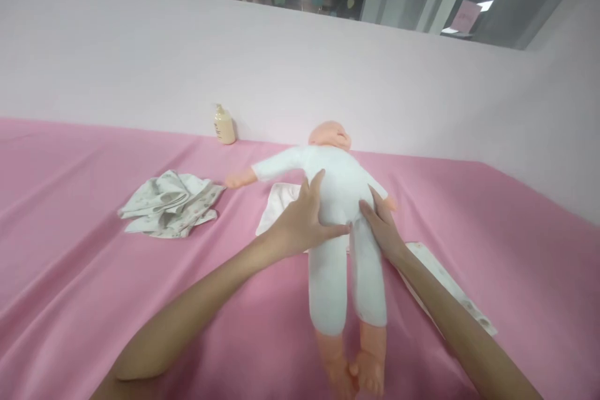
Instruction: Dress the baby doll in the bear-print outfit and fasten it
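A baby doll (340, 181) in a white bodysuit lies on its back in the middle of the pink cloth, head towards the wall and bare feet towards me. My left hand (304, 220) lies flat on the doll's left side at the waist, fingers spread across its hip. My right hand (382, 222) presses against the other side of its waist, fingers stretched out. A white patterned cloth (281, 200) lies spread under the doll and shows again past my right forearm.
A crumpled patterned garment (171, 203) lies to the left on the pink cloth (75, 231). A small cream pump bottle (224, 125) stands at the back by the pale wall (140, 62).
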{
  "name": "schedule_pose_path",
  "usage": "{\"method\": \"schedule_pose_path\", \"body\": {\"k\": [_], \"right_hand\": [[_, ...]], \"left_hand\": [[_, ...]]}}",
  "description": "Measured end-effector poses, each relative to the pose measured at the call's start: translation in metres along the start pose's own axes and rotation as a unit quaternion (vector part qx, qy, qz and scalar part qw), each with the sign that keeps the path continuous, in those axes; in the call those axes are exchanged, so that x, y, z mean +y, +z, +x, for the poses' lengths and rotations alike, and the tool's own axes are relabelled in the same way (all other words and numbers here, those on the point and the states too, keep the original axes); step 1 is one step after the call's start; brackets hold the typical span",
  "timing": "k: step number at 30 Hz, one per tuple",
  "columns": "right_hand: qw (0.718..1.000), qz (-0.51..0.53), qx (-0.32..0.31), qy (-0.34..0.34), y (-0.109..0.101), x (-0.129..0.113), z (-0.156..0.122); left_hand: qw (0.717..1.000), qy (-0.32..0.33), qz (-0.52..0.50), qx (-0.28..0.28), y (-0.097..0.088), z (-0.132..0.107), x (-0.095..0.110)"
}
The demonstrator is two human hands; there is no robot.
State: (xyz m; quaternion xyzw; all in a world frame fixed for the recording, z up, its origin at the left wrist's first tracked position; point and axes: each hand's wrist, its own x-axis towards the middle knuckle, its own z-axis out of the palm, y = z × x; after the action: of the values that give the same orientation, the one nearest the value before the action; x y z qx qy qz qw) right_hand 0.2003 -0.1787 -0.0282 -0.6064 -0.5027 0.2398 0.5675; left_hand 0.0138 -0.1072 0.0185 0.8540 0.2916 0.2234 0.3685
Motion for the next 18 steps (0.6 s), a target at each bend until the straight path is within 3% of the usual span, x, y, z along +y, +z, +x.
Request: {"method": "schedule_pose_path", "body": {"k": [5,8,12,15,18], "right_hand": [[0.995,-0.097,0.000,0.032,-0.013,0.032,-0.002],[0.989,-0.133,-0.003,0.070,-0.015,0.047,0.001],[0.980,-0.177,-0.022,0.094,-0.016,0.063,0.004],[0.966,-0.235,-0.066,0.081,-0.019,0.066,0.002],[0.928,-0.358,-0.093,0.052,-0.020,0.054,0.003]], "left_hand": [[0.999,-0.014,-0.007,-0.041,0.029,0.018,-0.025],[0.998,-0.027,0.013,-0.053,0.035,0.019,-0.032],[0.987,-0.084,0.040,-0.129,0.036,0.018,-0.033],[0.968,-0.104,0.149,-0.174,0.034,0.019,-0.034],[0.945,-0.051,0.278,-0.166,0.024,0.022,-0.034]]}}
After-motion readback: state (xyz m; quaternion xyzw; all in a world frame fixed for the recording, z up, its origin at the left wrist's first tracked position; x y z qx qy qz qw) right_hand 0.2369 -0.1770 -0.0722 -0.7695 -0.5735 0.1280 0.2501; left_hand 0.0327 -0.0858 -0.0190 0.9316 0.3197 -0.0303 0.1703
